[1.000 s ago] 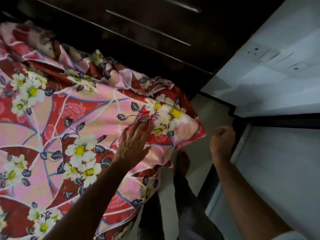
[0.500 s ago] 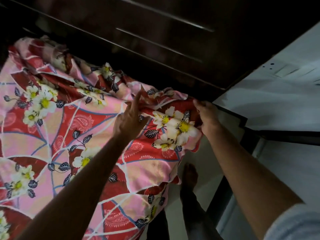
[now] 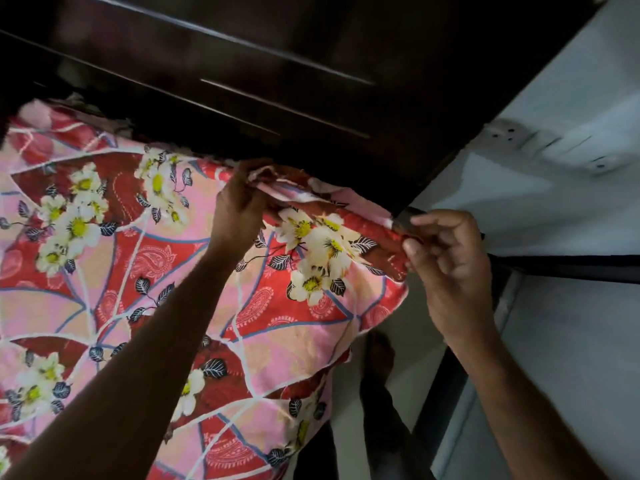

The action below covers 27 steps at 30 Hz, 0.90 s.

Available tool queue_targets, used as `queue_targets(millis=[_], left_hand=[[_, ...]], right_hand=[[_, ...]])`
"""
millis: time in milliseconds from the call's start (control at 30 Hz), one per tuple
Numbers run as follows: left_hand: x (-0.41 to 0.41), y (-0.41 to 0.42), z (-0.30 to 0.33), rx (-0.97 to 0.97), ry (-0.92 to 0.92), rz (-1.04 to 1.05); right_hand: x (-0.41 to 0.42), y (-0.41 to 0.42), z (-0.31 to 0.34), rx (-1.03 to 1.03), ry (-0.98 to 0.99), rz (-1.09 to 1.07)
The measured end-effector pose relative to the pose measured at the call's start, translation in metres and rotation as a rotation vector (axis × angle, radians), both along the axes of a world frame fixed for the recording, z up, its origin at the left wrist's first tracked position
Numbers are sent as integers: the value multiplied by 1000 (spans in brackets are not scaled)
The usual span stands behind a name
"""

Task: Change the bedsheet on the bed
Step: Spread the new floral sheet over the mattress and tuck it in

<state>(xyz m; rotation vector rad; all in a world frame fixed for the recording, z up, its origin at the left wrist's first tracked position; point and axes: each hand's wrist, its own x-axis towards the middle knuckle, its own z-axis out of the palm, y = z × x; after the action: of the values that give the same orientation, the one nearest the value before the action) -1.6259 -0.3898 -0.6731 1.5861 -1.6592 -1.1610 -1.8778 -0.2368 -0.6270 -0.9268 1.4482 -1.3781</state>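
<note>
A pink and red bedsheet (image 3: pixel 145 271) printed with white flowers and dark leaves covers the bed from the left to the middle. Its far edge lies bunched against the dark headboard (image 3: pixel 277 81). My left hand (image 3: pixel 239 209) grips the folded far edge of the sheet near the headboard. My right hand (image 3: pixel 446 251) pinches the sheet's corner at the bed's far right corner, thumb and fingers curled on the cloth. The sheet's right side hangs down over the bed's edge.
A white wall (image 3: pixel 561 209) with a socket and switch plate (image 3: pixel 540 147) stands at the right. A dark strip (image 3: pixel 568 268) runs along it. My foot (image 3: pixel 377 355) stands on the pale floor in the narrow gap between bed and wall.
Both hands moved toward the headboard. The left hand went from resting flat on the sheet to gripping its far edge; the right hand took hold of the corner and drew it out rightward.
</note>
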Motion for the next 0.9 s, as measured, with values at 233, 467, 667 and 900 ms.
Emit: queue_targets(millis=[233, 467, 667, 900], left_hand=[[22, 42, -14, -215, -264, -399], [57, 85, -46, -292, -639, -398], [74, 103, -51, -187, -518, -372], [83, 130, -38, -11, -643, -380]], right_hand=[[-10, 8, -6, 17, 326, -44], [-14, 13, -21, 699, 550, 886], [11, -16, -33, 327, 918, 726], [113, -43, -49, 30, 971, 879]])
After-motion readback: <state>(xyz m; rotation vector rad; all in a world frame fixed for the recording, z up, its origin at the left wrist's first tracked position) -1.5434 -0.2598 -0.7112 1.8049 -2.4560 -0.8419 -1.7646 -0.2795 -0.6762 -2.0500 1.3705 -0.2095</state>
